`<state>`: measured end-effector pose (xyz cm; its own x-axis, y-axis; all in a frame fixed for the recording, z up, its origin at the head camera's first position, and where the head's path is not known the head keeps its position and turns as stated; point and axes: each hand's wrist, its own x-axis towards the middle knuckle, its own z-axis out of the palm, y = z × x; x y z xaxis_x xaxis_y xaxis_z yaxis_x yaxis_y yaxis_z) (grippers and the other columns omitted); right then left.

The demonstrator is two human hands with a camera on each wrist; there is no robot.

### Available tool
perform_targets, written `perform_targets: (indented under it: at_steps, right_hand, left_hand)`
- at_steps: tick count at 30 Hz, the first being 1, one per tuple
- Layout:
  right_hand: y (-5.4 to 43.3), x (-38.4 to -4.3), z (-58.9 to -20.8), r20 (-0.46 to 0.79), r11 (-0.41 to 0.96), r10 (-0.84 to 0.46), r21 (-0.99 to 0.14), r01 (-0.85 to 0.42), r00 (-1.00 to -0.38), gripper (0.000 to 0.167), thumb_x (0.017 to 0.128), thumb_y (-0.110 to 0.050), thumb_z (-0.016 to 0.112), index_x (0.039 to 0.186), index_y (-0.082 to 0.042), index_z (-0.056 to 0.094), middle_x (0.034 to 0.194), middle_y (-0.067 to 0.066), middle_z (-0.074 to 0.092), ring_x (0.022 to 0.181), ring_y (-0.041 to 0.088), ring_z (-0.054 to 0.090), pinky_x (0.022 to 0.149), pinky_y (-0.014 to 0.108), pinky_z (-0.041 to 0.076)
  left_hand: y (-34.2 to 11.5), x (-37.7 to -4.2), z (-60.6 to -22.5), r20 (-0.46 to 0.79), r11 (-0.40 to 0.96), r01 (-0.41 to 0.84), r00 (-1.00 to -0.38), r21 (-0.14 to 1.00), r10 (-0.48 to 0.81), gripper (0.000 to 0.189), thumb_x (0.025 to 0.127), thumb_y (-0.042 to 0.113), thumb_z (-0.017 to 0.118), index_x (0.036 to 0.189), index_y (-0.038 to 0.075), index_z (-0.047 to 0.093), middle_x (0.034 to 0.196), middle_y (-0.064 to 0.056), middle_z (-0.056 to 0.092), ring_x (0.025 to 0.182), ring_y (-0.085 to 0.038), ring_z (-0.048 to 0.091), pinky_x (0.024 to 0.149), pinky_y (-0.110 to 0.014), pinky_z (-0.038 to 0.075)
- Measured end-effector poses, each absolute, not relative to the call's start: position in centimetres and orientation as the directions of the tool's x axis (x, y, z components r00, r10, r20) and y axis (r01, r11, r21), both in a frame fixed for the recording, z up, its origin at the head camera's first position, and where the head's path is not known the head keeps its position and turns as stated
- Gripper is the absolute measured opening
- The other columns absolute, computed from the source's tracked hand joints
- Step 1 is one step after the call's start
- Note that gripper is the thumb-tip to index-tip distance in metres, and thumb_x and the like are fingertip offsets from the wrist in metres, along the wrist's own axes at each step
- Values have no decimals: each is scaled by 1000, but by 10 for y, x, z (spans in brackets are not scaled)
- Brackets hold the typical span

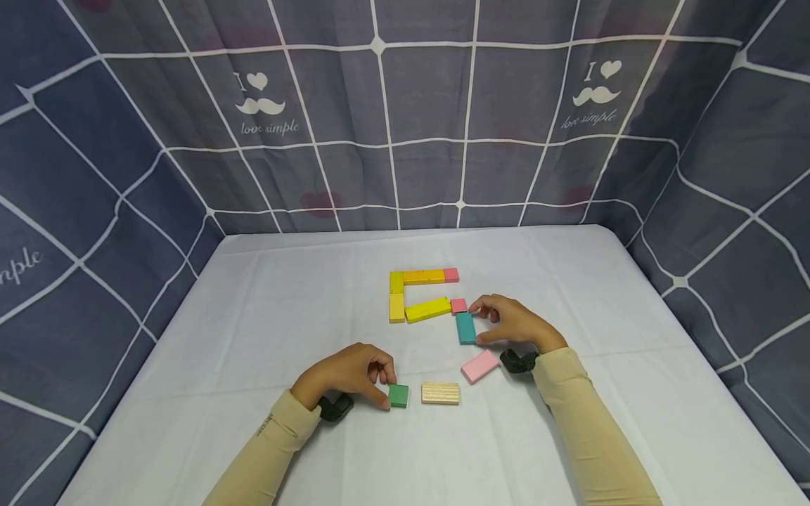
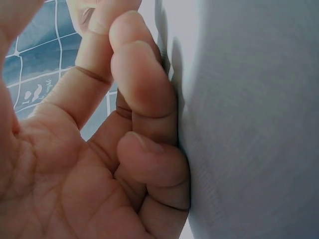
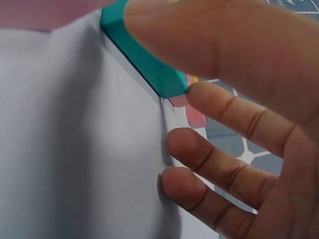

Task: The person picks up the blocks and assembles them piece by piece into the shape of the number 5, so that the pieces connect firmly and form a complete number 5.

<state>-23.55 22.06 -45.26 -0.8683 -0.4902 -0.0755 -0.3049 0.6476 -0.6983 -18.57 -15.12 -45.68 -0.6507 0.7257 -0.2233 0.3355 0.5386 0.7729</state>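
Observation:
In the head view, my left hand [image 1: 351, 369] pinches a small green block [image 1: 398, 396] at its left side between thumb and forefinger. The left wrist view shows the curled fingers [image 2: 149, 89] of that hand against the white cloth; the green block is hidden there. My right hand [image 1: 517, 323] holds a teal block [image 1: 465, 329] by its ends, thumb at the near one and forefinger at the far one. In the right wrist view the thumb covers part of the teal block [image 3: 144, 57], while the other fingers spread over the cloth. A small pink block [image 1: 458, 306] adjoins its far end.
Two yellow blocks [image 1: 396, 299] form a left side, an orange-yellow bar [image 1: 424, 277] with a pink block [image 1: 451, 275] the far side, and a slanted yellow bar [image 1: 427, 310] the near side. A pink block [image 1: 479, 367] and ridged wooden block [image 1: 440, 393] lie nearer on the white-covered table [image 1: 285, 295].

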Motion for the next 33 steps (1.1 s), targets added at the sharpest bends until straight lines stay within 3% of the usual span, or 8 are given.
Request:
perform_targets:
  at_steps: [25,33]
  right_hand:
    - [218,-235,-453,-10,623,-532,-683,-382,-847,48,86,-10,92,129,-1,72,109,12,67,97,27,55,88,43,50]
    - [217,-234,-454,-40,624,-519,-701,-346,-854,47,87,-8,91,131,-2,75,113,11,67,100,29,55,91,43,51]
  left_hand:
    - [-151,-186,-458,-214,511,318,-643,798,735,26,75,12,100,88,15,77,84,8,70,69,-4,52,66,-20,43]
    - [-151,-186,-458,-219,508,309,-640,804,736,26,75,12,100,88,14,77,84,7,69,69,-5,51,65,-20,43]
